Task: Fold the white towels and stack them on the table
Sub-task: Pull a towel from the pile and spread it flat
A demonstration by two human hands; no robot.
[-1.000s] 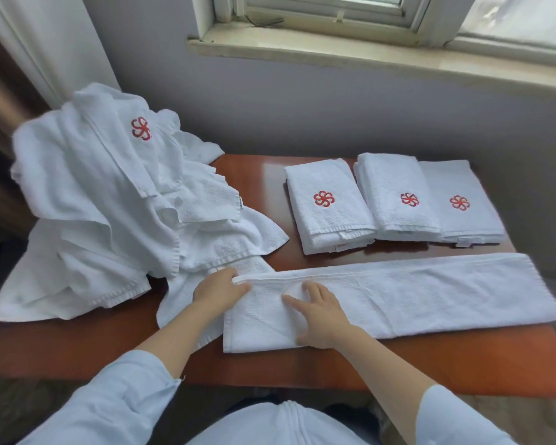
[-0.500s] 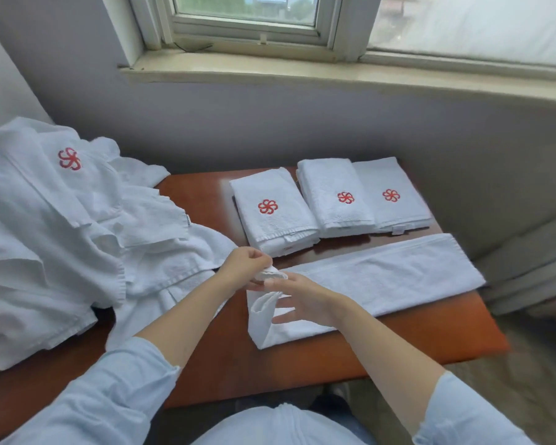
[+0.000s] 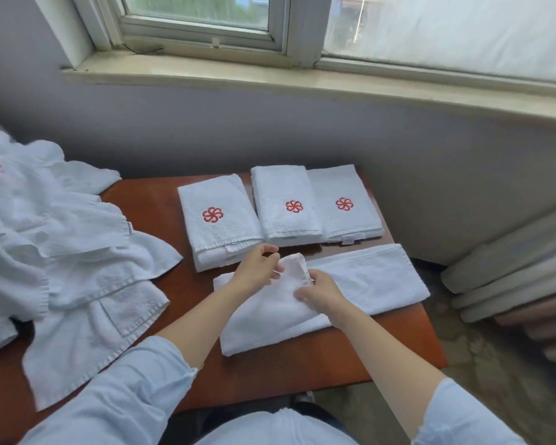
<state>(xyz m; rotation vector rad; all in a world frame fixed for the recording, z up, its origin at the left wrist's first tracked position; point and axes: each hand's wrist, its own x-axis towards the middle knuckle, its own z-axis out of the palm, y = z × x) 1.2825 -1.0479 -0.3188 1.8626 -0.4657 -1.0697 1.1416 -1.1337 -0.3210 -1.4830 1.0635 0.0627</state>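
Observation:
A long white towel [image 3: 363, 281], folded into a strip, lies across the near part of the brown table [image 3: 151, 203]. Its left end is lifted and carried over toward the right. My left hand [image 3: 257, 271] pinches the raised end's far corner, and my right hand [image 3: 318, 292] pinches the near corner beside it. Behind the strip, three folded towels with red flower logos lie side by side: one at the left [image 3: 217, 220], one in the middle [image 3: 286, 203] and one at the right [image 3: 344, 202].
A heap of unfolded white towels [image 3: 55, 239] covers the table's left side and hangs over its front edge. A grey wall and window sill [image 3: 302, 81] stand behind the table. Rolled grey bedding [image 3: 511, 268] lies on the floor at the right.
Both hands went from pressing flat on the strip's left end to pinching it, lifting it and carrying it rightward over the towel. The camera view shifted right.

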